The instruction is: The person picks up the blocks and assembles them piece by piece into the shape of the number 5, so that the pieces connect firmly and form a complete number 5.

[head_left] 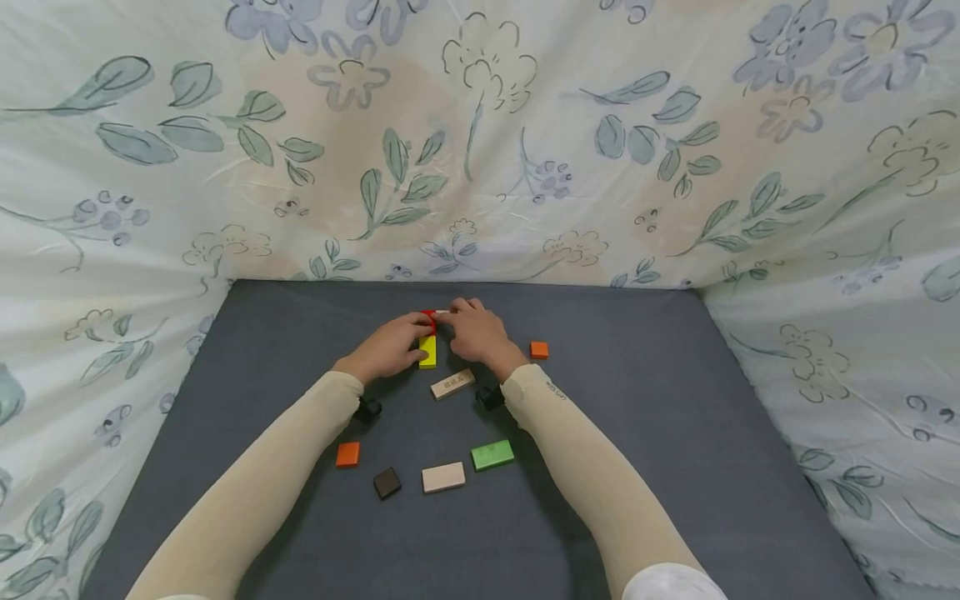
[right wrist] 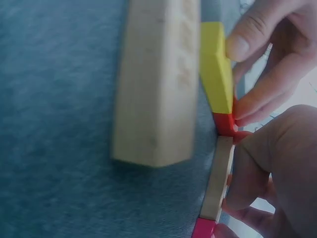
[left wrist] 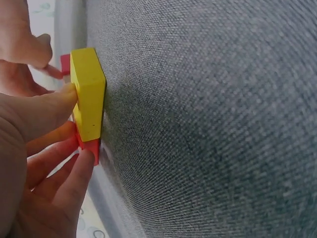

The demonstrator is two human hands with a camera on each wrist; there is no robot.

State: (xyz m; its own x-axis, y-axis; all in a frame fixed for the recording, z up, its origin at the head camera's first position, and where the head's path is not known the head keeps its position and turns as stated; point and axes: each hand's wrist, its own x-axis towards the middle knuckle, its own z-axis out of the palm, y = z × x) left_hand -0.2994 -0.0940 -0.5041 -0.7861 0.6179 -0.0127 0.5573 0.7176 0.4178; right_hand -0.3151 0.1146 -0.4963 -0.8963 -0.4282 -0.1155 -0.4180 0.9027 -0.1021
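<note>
At the back of the cloth, my left hand (head_left: 384, 347) holds a yellow block (head_left: 427, 353); its thumb lies against the side. Its other fingers reach round to a red block (left wrist: 91, 147) touching the yellow one's far end. My right hand (head_left: 477, 335), fingers curled, grips a slim plain wooden block (right wrist: 217, 178) lying end to end with the red one. A pinkish-red block (right wrist: 203, 228) sits at the wooden block's other end, by a right fingertip. The fingers partly cover these blocks. Nearer me lies a loose wooden block with printed marks (head_left: 453, 384).
Orange blocks lie right of my right hand (head_left: 539, 350) and beside my left forearm (head_left: 348, 454). A dark block (head_left: 387, 483), a pale wooden block (head_left: 443, 477) and a green block (head_left: 492, 455) are nearer me. Flowered fabric (head_left: 480, 167) hangs behind the grey cloth (head_left: 645, 367).
</note>
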